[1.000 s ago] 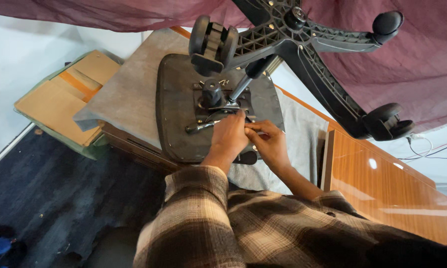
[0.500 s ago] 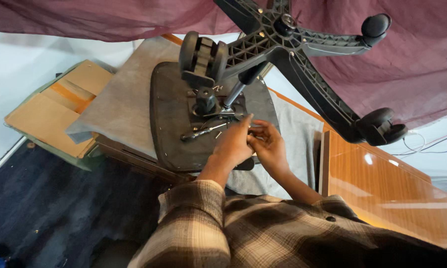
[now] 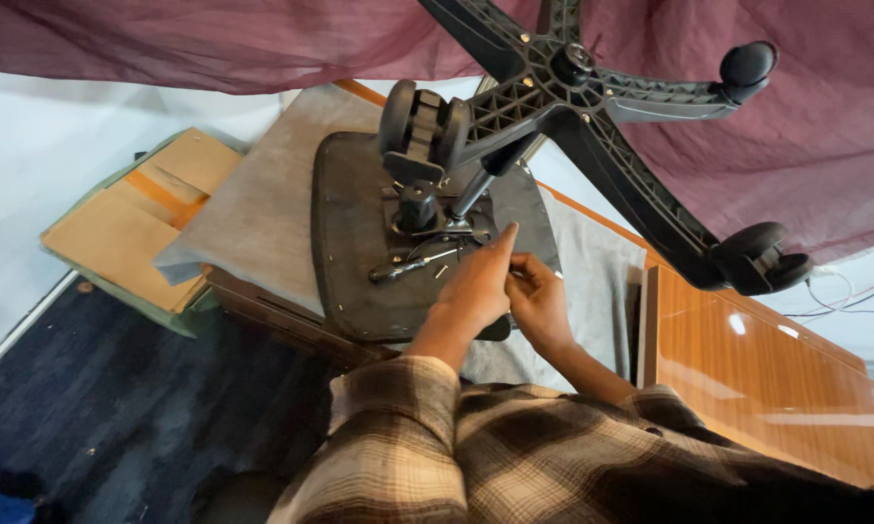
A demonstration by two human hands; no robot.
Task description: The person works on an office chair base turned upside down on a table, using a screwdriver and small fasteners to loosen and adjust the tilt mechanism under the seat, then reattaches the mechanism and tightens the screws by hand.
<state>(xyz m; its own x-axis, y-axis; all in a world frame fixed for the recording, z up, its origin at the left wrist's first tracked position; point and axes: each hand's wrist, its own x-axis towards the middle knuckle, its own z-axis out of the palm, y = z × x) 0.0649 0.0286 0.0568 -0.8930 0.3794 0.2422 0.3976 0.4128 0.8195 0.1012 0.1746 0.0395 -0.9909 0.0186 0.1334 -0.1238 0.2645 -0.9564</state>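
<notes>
A dark red cloth (image 3: 214, 39) hangs across the back of the room, and below it a glossy wooden table (image 3: 747, 369) runs off to the right. Over the table's near end lies a grey felt sheet (image 3: 262, 204), and on that sheet an office chair sits upside down. Its black five-star base (image 3: 592, 97) sticks up and out toward the right, with castor wheels (image 3: 422, 121) at the ends of the arms. The underside of the black seat pan (image 3: 350, 252) faces up, lying flat on the grey sheet. At its middle is the metal tilt mechanism (image 3: 418, 218), and a thin adjustment lever (image 3: 413, 265) points out from it to the left. On the floor to the left, beside the table, lies a flattened cardboard box (image 3: 127, 223), with dark carpet (image 3: 88, 408) nearer to us.

The person, in a brown plaid shirt (image 3: 476, 446), reaches both arms forward. The left hand (image 3: 476, 286) rests on the seat pan just right of the mechanism, its fingers together and stretched toward the metal plate. The right hand (image 3: 539, 296) is just beside it, touching it, with the fingertips pinched on something small and pale; I cannot tell what it is from here.
</notes>
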